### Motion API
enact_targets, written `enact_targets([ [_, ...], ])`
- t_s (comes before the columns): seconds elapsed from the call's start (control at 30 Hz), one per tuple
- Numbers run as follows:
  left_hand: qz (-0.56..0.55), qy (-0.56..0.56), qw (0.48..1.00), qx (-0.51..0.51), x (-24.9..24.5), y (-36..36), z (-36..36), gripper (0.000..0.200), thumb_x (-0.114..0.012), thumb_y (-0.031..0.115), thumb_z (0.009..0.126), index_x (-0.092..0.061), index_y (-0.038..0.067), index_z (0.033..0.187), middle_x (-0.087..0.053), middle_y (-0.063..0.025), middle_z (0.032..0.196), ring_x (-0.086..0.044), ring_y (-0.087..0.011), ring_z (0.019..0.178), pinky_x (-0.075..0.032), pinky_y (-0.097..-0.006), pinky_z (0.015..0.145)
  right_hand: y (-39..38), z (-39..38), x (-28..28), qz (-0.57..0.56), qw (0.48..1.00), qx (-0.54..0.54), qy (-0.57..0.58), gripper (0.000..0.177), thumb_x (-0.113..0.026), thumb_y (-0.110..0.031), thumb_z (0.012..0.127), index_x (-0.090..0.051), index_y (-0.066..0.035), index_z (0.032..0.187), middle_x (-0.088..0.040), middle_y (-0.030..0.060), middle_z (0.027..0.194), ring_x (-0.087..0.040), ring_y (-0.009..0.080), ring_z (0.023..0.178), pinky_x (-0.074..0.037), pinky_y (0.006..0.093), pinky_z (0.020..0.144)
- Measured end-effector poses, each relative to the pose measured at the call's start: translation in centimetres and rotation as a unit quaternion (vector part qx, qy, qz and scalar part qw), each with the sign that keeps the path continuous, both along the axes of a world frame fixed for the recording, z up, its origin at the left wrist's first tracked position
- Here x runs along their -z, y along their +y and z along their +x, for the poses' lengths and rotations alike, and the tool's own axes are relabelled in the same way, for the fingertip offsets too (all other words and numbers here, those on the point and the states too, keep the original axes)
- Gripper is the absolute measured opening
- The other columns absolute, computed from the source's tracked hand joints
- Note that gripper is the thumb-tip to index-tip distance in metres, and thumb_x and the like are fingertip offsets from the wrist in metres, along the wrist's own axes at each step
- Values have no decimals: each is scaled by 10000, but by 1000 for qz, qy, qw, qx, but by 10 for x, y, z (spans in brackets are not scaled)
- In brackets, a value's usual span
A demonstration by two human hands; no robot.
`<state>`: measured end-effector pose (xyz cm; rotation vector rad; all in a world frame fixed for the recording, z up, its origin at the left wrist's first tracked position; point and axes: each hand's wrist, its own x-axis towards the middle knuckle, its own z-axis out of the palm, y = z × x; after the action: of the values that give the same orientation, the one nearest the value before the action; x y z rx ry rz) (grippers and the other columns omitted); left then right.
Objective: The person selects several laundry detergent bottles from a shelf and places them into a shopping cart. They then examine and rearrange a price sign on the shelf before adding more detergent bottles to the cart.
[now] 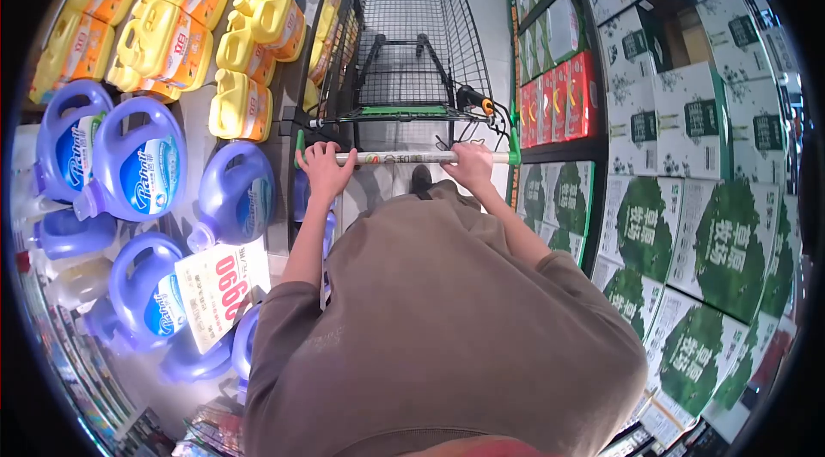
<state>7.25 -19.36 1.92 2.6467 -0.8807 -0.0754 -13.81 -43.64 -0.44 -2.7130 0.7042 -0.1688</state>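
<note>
A wire shopping cart (404,36) with green trim stands in front of me, and no goods show in its basket. Its pale handle bar (400,159) runs across the view just ahead of my body. My left hand (326,169) is wrapped over the bar's left end, near the green bracket. Toward the right end, my right hand (470,166) also grips the bar, with its thumb side toward the middle. An orange and black fitting (475,102) sits on the cart just beyond my right hand.
Purple detergent jugs (155,160) and yellow bottles (176,44) are stacked on the left, with a price sign (219,294) among the jugs. On the right stand white and green cartons (722,238) and red boxes (559,100). Pale floor (490,1) shows beside the cart.
</note>
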Motion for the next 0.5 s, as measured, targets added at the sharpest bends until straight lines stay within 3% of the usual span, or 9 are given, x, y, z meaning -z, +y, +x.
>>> enact_targets([
  [0.13,7,-1,1000,-5,3,-22,17,432,-603,484,804,-619,72,931,-553,-123,1033,-453,-299,1103,-114,-541,1088,-22,17,-6,-6,1000,-6,-13,323,-747,-365,628,-607,-114,775,-608,41,762,-610,239,796,-445,418,814],
  [0.3,-8,-11,1000,-19,5,-46,35,412,-607,490,801,-632,89,896,-552,-102,1003,-461,-282,1090,-113,-535,1086,-45,38,-2,-14,1000,-3,-18,325,-744,-369,622,-603,-111,762,-603,42,733,-610,244,740,-461,395,718],
  [0.5,26,4,999,-20,1,-69,60,428,-605,511,793,-648,102,910,-535,-103,1011,-441,-286,1115,-94,-519,1102,-68,62,-7,-14,1000,-21,12,304,-736,-358,631,-603,-113,751,-599,54,708,-610,245,723,-461,388,699],
])
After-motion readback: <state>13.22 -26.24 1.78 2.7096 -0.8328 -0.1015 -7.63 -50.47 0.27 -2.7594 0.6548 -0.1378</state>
